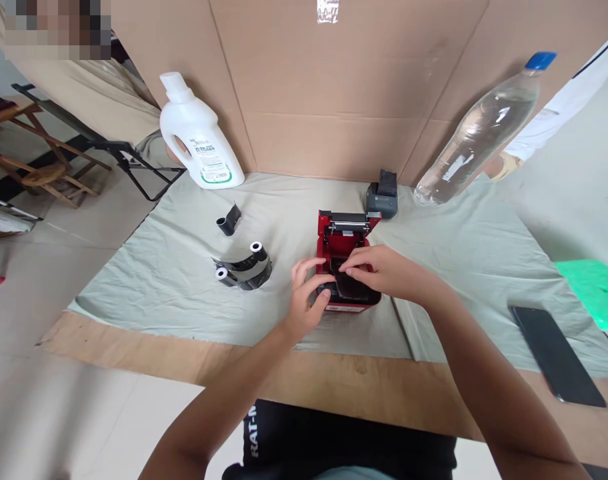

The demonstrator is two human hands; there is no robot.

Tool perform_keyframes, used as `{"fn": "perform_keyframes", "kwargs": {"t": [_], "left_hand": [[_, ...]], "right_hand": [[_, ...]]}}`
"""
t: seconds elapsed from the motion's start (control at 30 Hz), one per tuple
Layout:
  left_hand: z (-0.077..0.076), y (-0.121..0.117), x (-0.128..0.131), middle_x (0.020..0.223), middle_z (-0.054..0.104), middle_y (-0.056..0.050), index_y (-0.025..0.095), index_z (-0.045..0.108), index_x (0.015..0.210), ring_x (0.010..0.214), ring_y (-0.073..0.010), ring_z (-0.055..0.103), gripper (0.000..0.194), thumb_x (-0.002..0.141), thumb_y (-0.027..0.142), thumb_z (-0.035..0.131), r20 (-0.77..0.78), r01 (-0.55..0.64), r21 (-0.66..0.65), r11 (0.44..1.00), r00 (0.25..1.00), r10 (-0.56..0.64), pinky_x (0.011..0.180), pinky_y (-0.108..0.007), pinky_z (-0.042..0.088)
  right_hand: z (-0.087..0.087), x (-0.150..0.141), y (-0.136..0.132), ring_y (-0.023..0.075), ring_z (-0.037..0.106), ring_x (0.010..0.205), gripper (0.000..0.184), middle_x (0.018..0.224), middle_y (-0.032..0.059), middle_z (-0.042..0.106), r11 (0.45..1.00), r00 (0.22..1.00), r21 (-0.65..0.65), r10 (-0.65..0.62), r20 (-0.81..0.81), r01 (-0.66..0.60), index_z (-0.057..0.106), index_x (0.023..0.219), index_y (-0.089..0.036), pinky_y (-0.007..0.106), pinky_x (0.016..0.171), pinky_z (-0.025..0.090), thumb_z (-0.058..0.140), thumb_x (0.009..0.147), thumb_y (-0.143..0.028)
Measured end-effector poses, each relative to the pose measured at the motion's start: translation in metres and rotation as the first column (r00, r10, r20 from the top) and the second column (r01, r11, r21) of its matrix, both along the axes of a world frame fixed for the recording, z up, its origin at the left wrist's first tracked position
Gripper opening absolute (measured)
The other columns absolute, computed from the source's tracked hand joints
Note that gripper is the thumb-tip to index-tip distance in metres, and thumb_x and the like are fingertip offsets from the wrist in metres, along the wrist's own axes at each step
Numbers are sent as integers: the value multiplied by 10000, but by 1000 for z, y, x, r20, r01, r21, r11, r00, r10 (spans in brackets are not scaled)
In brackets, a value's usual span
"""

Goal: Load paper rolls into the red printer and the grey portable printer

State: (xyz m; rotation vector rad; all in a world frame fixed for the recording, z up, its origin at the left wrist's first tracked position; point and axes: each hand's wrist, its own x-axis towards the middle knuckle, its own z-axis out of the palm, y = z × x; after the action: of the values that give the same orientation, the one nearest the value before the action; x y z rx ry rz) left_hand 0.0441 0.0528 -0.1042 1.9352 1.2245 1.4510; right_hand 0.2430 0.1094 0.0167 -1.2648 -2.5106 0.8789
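A small red printer [347,309] stands on the cloth with its lid [348,223] tilted up, its inside showing. Over its left side lies my left hand [307,293], fingers curved and apart, the index fingertip and thumb at the printer's left wall. My right hand [371,270] reaches in from the right, thumb and fingers pinched together on the black film [351,287] in the printer's open bay. The fingertips partly cover the film's upper edge. How far down the film goes cannot be seen.
Left of the printer are a black ribbon on two white-ended rolls [254,280] and a small black roll [227,225]. Behind stand a white detergent bottle [204,150], a grey device [383,200] and a large clear bottle [479,143] against cardboard [329,87]. A phone [557,353] lies right.
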Motion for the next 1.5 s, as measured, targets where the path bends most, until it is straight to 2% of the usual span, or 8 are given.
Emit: {"fn": "perform_keyframes", "kwargs": {"t": [0.3, 0.53, 0.7, 0.83, 0.97, 1.07, 1.17, 1.5], "left_hand": [[0, -1, -1, 1261, 597, -106, 247, 743, 996, 1205, -291, 512, 365, 1012, 462, 449, 29, -8, 46, 999, 1000, 6, 1074, -502, 407], [-6, -2, 2, 1336, 532, -128, 240, 618, 1257, 1280, -301, 495, 361, 996, 459, 500, 148, 43, -15, 999, 988, -41, 1121, -514, 403], [-13, -3, 7, 1524, 385, -146, 255, 358, 1508, 1445, -355, 385, 648, 953, 500, 587, 295, 154, -49, 987, 946, -133, 1229, -528, 323], [-11, -5, 6, 1612, 328, -145, 248, 276, 1565, 1511, -395, 304, 854, 869, 457, 725, 319, 244, -137, 960, 928, -191, 1273, -579, 248], [-8, -7, 5, 1650, 340, -107, 282, 140, 1631, 1526, -357, 329, 942, 897, 426, 713, 469, 360, -322, 876, 864, -183, 1274, -570, 281], [-8, -7, 6, 1703, 247, -58, 309, 103, 1647, 1565, -350, 253, 976, 898, 431, 716, 523, 380, -431, 818, 844, -117, 1298, -549, 247], [-9, -8, 8, 1726, 158, -13, 312, 115, 1650, 1594, -331, 159, 972, 891, 403, 716, 544, 379, -465, 800, 836, -79, 1324, -517, 178], [5, 19, 26, 1714, 201, -12, 314, 140, 1646, 1517, -325, 374, 1018, 821, 336, 736, 689, 480, -453, 752, 723, -46, 1284, -490, 292]], "right_hand": [[-11, -44, 38, 301, 703, 991, 271, 1079, 164, 750, 996, 812, 22, 55, 581, -84, 739, 1090, -138, 326, 741, 482, 590, 867, -171], [1, -55, 24, 295, 695, 940, 148, 1052, 157, 728, 991, 794, 109, -8, 608, -73, 673, 985, -148, 326, 667, 425, 586, 870, -181], [35, -42, -23, 229, 626, 734, 42, 920, 90, 681, 929, 877, 359, -246, 413, 92, 574, 910, -209, 320, 586, 354, 575, 892, -247], [39, -24, -37, 177, 536, 615, 202, 713, -6, 595, 874, 940, 357, -339, -38, 329, 583, 868, -235, 303, 582, 383, 680, 846, -411], [-15, -4, -34, 202, 622, 876, 245, 948, 17, 670, 737, 674, 213, -409, -616, 642, 643, 1035, -252, 339, 815, 485, 703, 855, -406], [-69, 1, -37, 197, 644, 904, 276, 980, 17, 675, 763, 424, -111, -467, -776, 637, 649, 1071, -266, 329, 814, 515, 702, 871, -449], [-103, -3, -44, 219, 644, 1087, 361, 1211, 52, 671, 777, 305, -259, -496, -813, 574, 658, 1178, -271, 363, 928, 519, 694, 882, -475], [-98, -8, -28, 202, 655, 1048, 455, 1274, 58, 654, 812, 251, -232, -415, -875, 535, 632, 1305, -293, 333, 897, 544, 706, 891, -468]]}}
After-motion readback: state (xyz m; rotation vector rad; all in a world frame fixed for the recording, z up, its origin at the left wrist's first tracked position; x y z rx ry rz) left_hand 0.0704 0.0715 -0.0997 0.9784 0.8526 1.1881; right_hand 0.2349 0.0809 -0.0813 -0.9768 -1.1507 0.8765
